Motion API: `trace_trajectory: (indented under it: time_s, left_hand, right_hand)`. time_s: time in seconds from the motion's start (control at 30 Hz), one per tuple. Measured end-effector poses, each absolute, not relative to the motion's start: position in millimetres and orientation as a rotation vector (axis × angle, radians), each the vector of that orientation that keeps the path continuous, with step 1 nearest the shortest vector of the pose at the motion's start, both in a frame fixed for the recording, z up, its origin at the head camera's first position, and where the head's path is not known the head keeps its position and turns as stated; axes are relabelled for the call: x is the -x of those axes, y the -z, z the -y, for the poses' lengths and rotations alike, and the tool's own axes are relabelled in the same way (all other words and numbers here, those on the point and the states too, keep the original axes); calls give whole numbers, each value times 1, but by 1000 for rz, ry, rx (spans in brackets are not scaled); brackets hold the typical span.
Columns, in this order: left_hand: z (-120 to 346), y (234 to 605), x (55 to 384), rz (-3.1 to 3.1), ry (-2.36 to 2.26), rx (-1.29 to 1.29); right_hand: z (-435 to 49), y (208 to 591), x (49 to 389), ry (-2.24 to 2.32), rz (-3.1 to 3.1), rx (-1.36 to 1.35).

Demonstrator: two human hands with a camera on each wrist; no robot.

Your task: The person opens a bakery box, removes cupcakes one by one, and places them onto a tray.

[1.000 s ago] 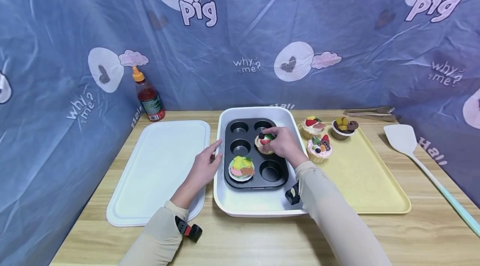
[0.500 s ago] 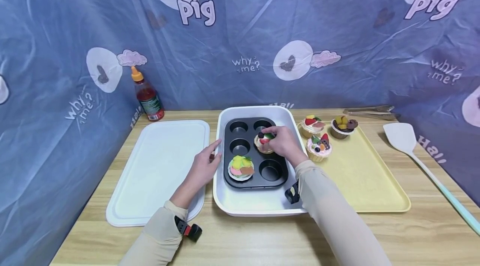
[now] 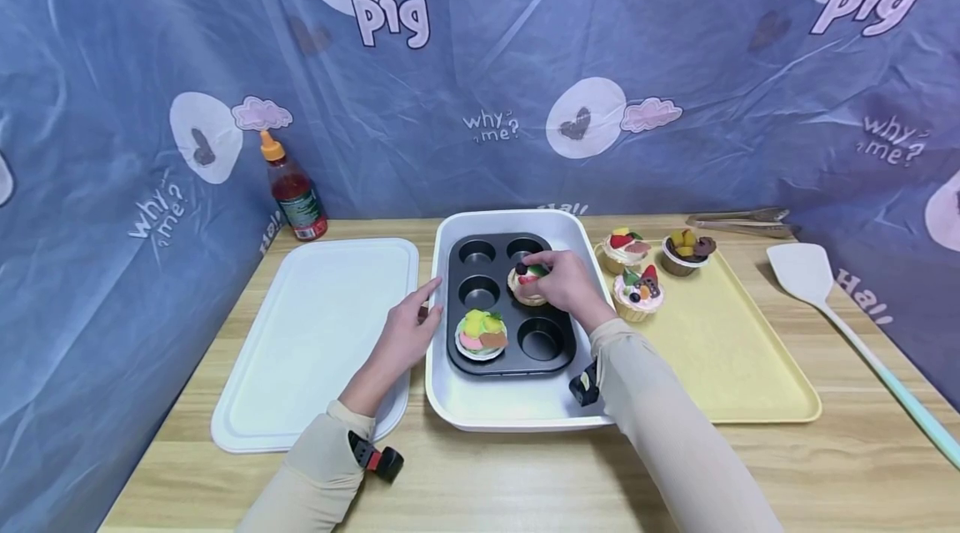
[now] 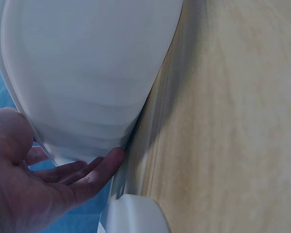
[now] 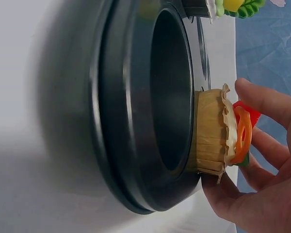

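A black six-cup muffin tin (image 3: 513, 366) lies inside a deep white tray (image 3: 517, 424) in the head view. My right hand (image 3: 566, 283) holds a fruit-topped cupcake (image 3: 517, 281) at the tin's middle right cup. In the right wrist view the thumb and fingers are around this cupcake (image 5: 211, 131), whose pale pleated wrapper stands largely above the tin. A second cupcake (image 3: 482, 334), topped in yellow and pink, sits in the front left cup. My left hand (image 3: 405, 333) rests its extended fingertips against the white tray's left side; the left wrist view shows the fingers along its outer wall.
Right of the white tray, several cupcakes, such as a pink-creamed one (image 3: 638, 299), stand on a yellow tray (image 3: 735, 358). Tongs (image 3: 742, 220) and a white turner (image 3: 802, 274) lie beyond it. At left are a flat white tray (image 3: 322, 333) and a sauce bottle (image 3: 297, 199).
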State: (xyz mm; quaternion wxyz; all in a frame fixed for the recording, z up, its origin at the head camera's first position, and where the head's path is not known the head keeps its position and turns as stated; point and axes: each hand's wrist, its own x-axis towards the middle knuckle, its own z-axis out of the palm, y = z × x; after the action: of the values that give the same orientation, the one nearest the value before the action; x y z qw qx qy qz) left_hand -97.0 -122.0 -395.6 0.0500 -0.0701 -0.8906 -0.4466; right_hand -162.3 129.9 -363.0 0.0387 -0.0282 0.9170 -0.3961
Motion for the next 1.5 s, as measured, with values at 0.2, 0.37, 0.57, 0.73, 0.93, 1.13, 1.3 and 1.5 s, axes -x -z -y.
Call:
trace_trajectory:
  time_s: [0.2,0.37,0.57,0.73,0.93,1.13,1.3,1.5]
  left_hand:
    - [122,396,97,2710,1365,218]
    - [122,397,98,2707,1364,227]
    - [123,397,98,2711,1357,230]
    - [123,397,97,2713,1357,226]
    - [122,396,97,2718,1352,220]
    - [125,395,97,2723,1357,213]
    - [126,396,96,2710,1380,205]
    - [124,397,97,2699,1383,233]
  right_hand:
    - [-131,363,161,1193,-2829,136]
    - [-132,363,161,1210,-2835,165]
    - [-132,365,162,1247,-2803,159]
    - [-132,364,162,1271,-2783,146]
    - [-132,364,163,1302,-2750,106]
    - [-131,363,161,1411,-2686,29]
    - [-130,361,159,1466,-2657,10]
    - [-135,355,161,1633,-2657,4]
